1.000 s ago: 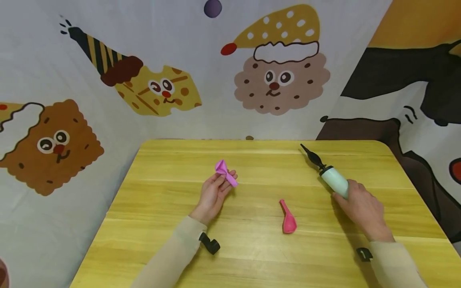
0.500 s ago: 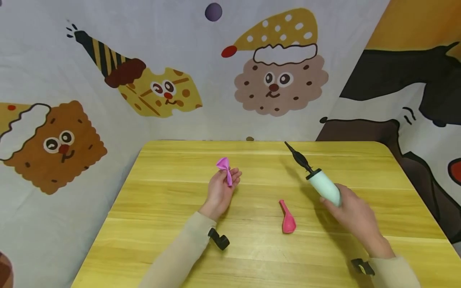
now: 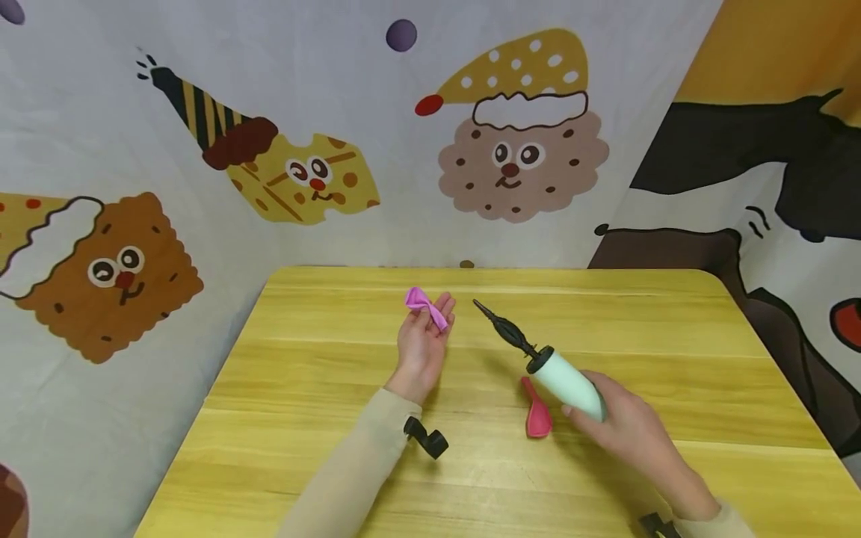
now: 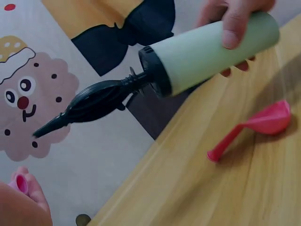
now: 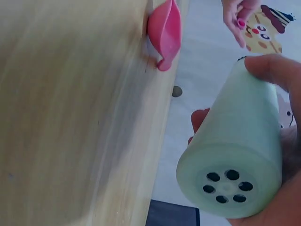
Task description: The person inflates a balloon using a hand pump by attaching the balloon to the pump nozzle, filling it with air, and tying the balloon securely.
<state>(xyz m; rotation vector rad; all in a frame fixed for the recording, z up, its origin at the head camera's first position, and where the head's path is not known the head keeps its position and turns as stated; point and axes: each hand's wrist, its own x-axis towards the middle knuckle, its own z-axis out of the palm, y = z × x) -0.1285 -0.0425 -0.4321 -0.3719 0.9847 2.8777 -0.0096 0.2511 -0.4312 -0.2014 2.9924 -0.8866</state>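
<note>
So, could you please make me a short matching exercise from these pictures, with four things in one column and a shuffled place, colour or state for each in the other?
Things:
1. pump
2. light purple balloon
3. deep pink balloon
4. table

Places, colours or states:
A. lying limp, touched by neither hand
B. yellowish, with wood grain
C. gripped in the right hand
D. held in the left hand

Right pairs: 1-C, 2-D, 3-A, 4-B.

head: forward-down over counter [image 3: 303, 336] | left wrist: near, pump [image 4: 188, 63] side-on | right wrist: closer, behind it | all share pump
</note>
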